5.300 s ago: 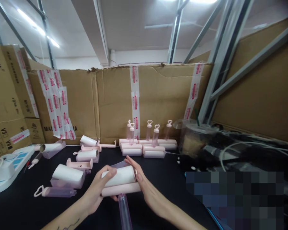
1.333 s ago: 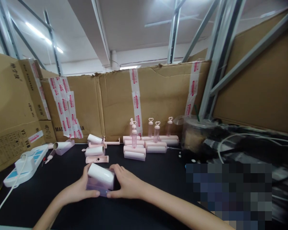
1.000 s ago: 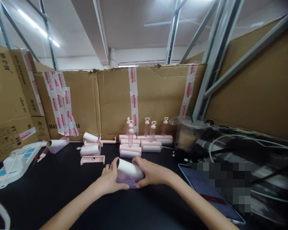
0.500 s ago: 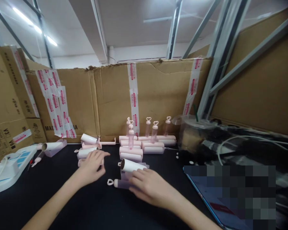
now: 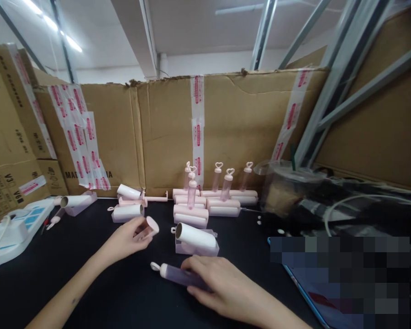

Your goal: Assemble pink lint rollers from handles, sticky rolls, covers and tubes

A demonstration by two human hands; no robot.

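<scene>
Bracket (image 5: 152, 225) now in left hand (image 5: 128, 237).

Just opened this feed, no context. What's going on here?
A person is working with both hands over a black table. The left hand holds a pink part; the right hand grips a translucent handle with a loop at one end. Just beyond the right hand, a white roll rests on a translucent tray. Farther back, pink-and-white rollers stand with their handles upright.

The handle (image 5: 178, 275) is translucent plastic, the roll (image 5: 197, 236) smooth, the wall (image 5: 166, 132) matt cardboard.
</scene>
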